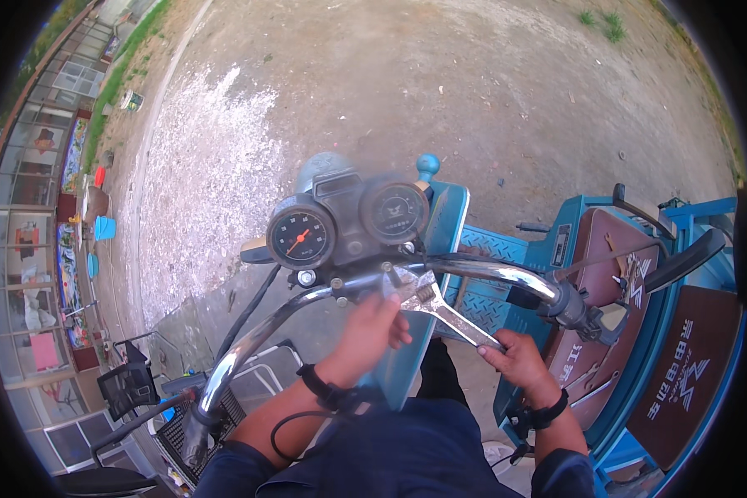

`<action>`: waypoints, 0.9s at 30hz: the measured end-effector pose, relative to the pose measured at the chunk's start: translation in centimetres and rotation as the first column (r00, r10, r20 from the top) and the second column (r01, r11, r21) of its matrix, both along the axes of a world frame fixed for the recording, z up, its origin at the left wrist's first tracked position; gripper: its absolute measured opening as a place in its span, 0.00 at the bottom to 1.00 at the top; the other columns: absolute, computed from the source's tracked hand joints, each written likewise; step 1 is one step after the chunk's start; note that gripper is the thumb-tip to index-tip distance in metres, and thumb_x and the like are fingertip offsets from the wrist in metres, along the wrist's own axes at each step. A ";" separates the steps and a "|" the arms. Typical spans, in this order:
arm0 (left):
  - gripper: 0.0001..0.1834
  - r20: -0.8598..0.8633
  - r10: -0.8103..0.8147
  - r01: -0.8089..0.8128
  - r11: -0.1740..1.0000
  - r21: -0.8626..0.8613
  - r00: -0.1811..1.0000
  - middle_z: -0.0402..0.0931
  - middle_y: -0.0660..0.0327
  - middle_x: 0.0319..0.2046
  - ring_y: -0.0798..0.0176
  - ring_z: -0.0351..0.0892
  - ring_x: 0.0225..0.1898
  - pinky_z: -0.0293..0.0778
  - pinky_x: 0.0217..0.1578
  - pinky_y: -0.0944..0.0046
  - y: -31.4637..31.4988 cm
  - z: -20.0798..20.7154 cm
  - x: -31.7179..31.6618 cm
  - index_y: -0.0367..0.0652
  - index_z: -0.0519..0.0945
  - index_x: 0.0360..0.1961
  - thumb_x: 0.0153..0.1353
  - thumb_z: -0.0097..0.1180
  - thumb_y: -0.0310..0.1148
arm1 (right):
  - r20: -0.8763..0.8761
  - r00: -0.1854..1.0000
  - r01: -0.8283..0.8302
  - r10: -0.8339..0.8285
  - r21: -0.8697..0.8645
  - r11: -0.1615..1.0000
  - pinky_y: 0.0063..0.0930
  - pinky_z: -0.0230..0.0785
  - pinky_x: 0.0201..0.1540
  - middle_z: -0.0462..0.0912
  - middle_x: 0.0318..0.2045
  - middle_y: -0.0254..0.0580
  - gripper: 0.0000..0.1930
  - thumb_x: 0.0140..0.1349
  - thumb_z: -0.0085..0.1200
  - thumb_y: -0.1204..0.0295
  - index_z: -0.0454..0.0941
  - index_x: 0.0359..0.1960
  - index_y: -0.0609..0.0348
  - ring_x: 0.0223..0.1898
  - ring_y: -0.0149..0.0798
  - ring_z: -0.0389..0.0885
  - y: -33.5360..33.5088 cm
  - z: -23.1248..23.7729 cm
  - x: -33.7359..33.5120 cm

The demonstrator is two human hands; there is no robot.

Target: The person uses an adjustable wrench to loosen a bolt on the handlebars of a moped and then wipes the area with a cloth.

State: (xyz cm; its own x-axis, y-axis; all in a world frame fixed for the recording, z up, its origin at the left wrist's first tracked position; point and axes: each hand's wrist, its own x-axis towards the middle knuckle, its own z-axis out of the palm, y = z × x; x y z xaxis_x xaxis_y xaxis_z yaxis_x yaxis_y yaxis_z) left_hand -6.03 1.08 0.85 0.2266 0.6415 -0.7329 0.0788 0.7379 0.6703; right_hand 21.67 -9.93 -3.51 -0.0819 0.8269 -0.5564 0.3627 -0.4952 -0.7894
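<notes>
My right hand (515, 358) is closed around the handle end of a silver adjustable wrench (458, 322). The wrench slants up and left, its jaw end at the middle of a chrome handlebar (490, 270), just below two round gauges. My left hand (372, 325) is beside the jaw, thumb raised against it and the other fingers curled. Whatever lies between those fingers is hidden. The left gauge (300, 238) has a red needle; the right gauge (394, 212) has a dark face. Bolts (306, 277) show below the gauges.
A blue three-wheeled vehicle (573, 207) with brown seat panels stands at the right, tools lying on one panel. To the left are a black basket (203, 432), a mirror (126, 383) and a windowed building (25, 241). Blue buckets (104, 227) stand near its wall.
</notes>
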 end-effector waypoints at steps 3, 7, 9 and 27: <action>0.19 0.001 0.010 -0.010 1.000 -0.013 1.000 0.77 0.62 0.28 0.65 0.80 0.27 0.75 0.30 0.66 0.1 0.1 0.2 0.40 0.73 0.54 0.74 0.46 0.44 | 0.047 0.997 -0.062 0.061 0.020 0.998 0.32 0.67 0.28 0.75 0.19 0.42 0.18 0.60 0.65 0.57 0.79 0.32 0.63 0.23 0.35 0.74 1.0 -0.2 1.0; 0.19 0.025 0.048 -0.048 0.999 -0.023 0.999 0.77 0.62 0.28 0.64 0.79 0.27 0.75 0.29 0.66 0.1 0.1 0.6 0.41 0.73 0.54 0.74 0.46 0.44 | 0.028 0.995 -0.094 0.093 0.064 0.994 0.30 0.66 0.25 0.74 0.18 0.38 0.18 0.62 0.64 0.56 0.79 0.32 0.62 0.21 0.32 0.74 2.2 0.3 1.8; 0.19 0.030 0.058 -0.057 0.998 -0.027 0.998 0.77 0.62 0.28 0.64 0.79 0.26 0.75 0.29 0.66 0.3 0.0 0.6 0.41 0.73 0.54 0.74 0.46 0.44 | -0.117 0.993 -0.042 0.025 -0.152 0.987 0.26 0.63 0.21 0.73 0.17 0.33 0.18 0.63 0.63 0.56 0.79 0.32 0.61 0.17 0.28 0.71 2.5 0.8 1.1; 0.20 -0.030 0.047 -0.047 0.999 -0.002 0.998 0.76 0.63 0.24 0.65 0.79 0.22 0.73 0.23 0.69 0.6 0.5 0.3 0.40 0.75 0.51 0.73 0.46 0.47 | -0.077 0.997 -0.022 0.011 -0.143 0.990 0.26 0.64 0.23 0.75 0.17 0.35 0.19 0.66 0.59 0.54 0.77 0.33 0.61 0.18 0.27 0.70 0.4 0.6 -1.2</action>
